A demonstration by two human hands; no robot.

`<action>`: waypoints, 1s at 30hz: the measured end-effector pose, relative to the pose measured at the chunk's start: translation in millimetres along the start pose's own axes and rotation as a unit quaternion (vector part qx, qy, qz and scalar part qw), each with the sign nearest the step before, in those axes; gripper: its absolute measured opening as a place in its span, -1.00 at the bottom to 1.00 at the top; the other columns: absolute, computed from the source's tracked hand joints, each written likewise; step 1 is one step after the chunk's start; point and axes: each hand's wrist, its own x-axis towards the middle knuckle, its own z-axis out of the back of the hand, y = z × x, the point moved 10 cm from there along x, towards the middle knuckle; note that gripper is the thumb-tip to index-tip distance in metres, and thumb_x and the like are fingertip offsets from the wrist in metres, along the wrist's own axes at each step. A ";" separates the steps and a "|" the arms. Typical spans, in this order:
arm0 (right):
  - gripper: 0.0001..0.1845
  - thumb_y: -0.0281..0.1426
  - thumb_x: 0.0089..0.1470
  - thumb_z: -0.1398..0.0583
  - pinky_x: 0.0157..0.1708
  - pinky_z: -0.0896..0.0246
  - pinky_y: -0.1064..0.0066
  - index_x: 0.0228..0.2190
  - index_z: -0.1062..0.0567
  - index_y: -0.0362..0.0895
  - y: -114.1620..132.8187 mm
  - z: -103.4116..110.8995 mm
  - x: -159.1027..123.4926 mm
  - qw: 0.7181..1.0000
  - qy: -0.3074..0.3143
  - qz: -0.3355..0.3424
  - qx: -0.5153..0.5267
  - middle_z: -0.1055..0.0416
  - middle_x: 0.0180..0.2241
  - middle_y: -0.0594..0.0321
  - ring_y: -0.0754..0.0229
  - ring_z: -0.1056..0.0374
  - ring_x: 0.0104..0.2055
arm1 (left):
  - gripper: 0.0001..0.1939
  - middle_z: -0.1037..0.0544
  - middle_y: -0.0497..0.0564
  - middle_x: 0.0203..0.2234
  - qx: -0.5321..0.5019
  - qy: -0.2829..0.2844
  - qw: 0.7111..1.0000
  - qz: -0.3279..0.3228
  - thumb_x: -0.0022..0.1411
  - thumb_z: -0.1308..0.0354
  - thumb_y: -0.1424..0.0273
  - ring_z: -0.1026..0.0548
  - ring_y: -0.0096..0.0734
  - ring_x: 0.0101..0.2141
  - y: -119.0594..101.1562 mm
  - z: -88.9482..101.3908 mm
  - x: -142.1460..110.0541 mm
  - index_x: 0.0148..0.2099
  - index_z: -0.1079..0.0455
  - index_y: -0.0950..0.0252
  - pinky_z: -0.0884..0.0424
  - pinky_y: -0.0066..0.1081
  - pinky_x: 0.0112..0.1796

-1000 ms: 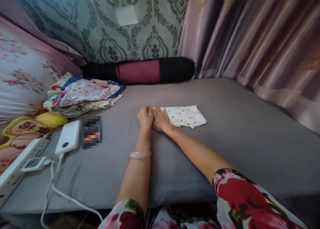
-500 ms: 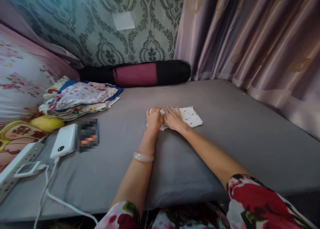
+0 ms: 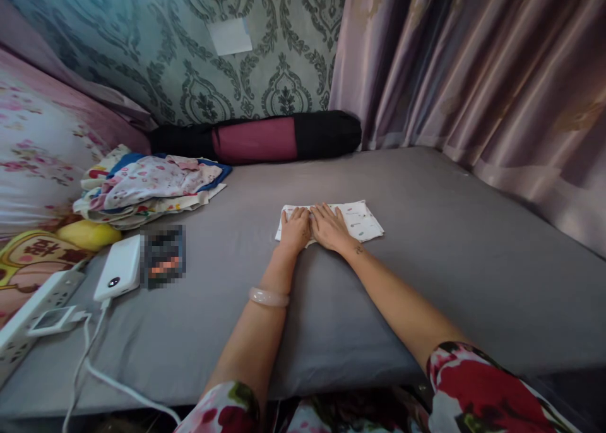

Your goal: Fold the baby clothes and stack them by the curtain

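Flat and open, the left hand (image 3: pixel 295 230) and the right hand (image 3: pixel 328 227) rest side by side on a folded white printed cloth (image 3: pixel 363 222), not closed around it. Where the thumbs come close, I can't tell if they pinch any of it. The cloth lies in the middle of the frame, on a gray sheet (image 3: pixel 454 250). It looks thin, soft and light, so I think it would flop if picked up by one corner, but it shouldn't break or slip much. I'd slide fingers under its left and right ends and lift both together, so the folds keep neat. At the left of the frame sits a clothes pile (image 3: pixel 154 183), with a white power bank (image 3: pixel 119 266) below it.
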 end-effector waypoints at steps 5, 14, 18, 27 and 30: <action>-0.44 -0.32 0.30 0.15 0.27 0.35 -0.06 0.24 -0.17 -0.24 -24.4 13.6 -5.5 0.996 -0.052 -0.069 -0.009 -0.03 0.30 0.00 -0.04 0.15 0.36 | -0.59 -0.28 0.15 0.23 0.007 -0.022 1.000 -0.014 0.40 0.21 0.35 -0.13 -0.19 0.27 -7.8 1.5 1.1 0.21 -0.23 0.24 0.19 0.08 0.25; -0.42 -0.28 0.30 0.16 0.26 0.31 -0.07 0.24 -0.18 -0.25 -37.4 -2.8 -8.6 0.995 -0.011 -0.100 -0.008 -0.08 0.28 -0.02 -0.06 0.12 0.34 | -0.54 -0.24 0.20 0.25 0.015 0.032 0.999 -0.015 0.41 0.22 0.27 -0.12 -0.11 0.27 -10.7 -13.3 0.7 0.25 -0.20 0.26 0.15 0.13 0.23; -0.42 -0.28 0.30 0.17 0.27 0.32 -0.05 0.24 -0.17 -0.26 -37.5 -2.2 -8.1 0.995 -0.003 -0.103 -0.003 -0.08 0.29 -0.01 -0.05 0.13 0.35 | -0.54 -0.25 0.18 0.25 0.021 0.033 0.999 -0.018 0.41 0.22 0.26 -0.13 -0.12 0.27 -11.7 -11.5 -0.2 0.25 -0.20 0.25 0.15 0.11 0.23; -0.41 -0.26 0.31 0.19 0.26 0.33 -0.09 0.23 -0.18 -0.29 -56.3 16.3 -12.9 0.988 -0.022 -0.149 -0.023 0.01 0.31 -0.07 -0.07 0.18 0.36 | -0.49 -0.19 0.13 0.28 0.045 0.029 0.998 -0.037 0.43 0.30 0.22 -0.06 -0.22 0.30 -23.1 -6.1 -2.0 0.29 -0.14 0.25 0.15 0.03 0.26; -0.41 -0.26 0.31 0.18 0.26 0.31 -0.07 0.24 -0.17 -0.29 -62.9 7.9 -14.1 0.986 0.007 -0.163 -0.026 -0.02 0.30 -0.08 -0.08 0.15 0.35 | -0.49 -0.17 0.14 0.29 0.040 0.064 0.996 -0.039 0.42 0.29 0.20 -0.07 -0.20 0.30 -24.2 -14.1 -2.7 0.31 -0.12 0.24 0.10 0.04 0.25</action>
